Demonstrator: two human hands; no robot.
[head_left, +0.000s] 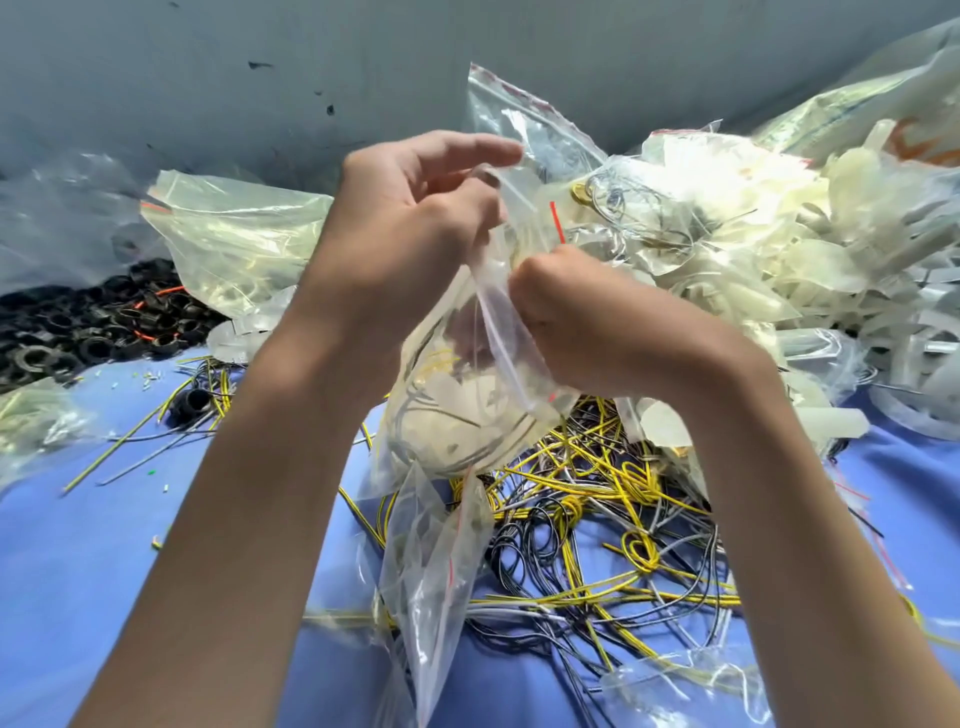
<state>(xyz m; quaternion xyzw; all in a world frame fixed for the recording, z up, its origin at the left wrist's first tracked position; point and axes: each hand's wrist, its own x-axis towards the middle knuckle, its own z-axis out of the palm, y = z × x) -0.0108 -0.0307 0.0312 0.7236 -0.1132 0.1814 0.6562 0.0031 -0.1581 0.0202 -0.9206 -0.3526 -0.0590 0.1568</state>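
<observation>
So, nearest the body and below both wrists, a tangle of loose yellow and black wires (597, 519) lies on the blue worktop (78, 571), with an empty-looking clear bag (431, 571) lying over its left edge. That heap suggests plenty of packing is left.

Just above it, the zip bag (457, 415) hangs between the hands, already loaded with a coil of wire and a pale plastic piece. The left hand (415, 223) pinches the bag's upper edge between thumb and fingertips. The right hand (582, 332) is curled into a fist around the mouth, just below and beside the left. Filling looks done for this bag; closing the zip strip seems to be the step in hand, though how much of it is sealed cannot be told.

Beyond the right hand rises a pile of packed bags (753, 234), likely finished. Beyond the left hand lie a larger bag (234, 234) and black rings (104, 327).
</observation>
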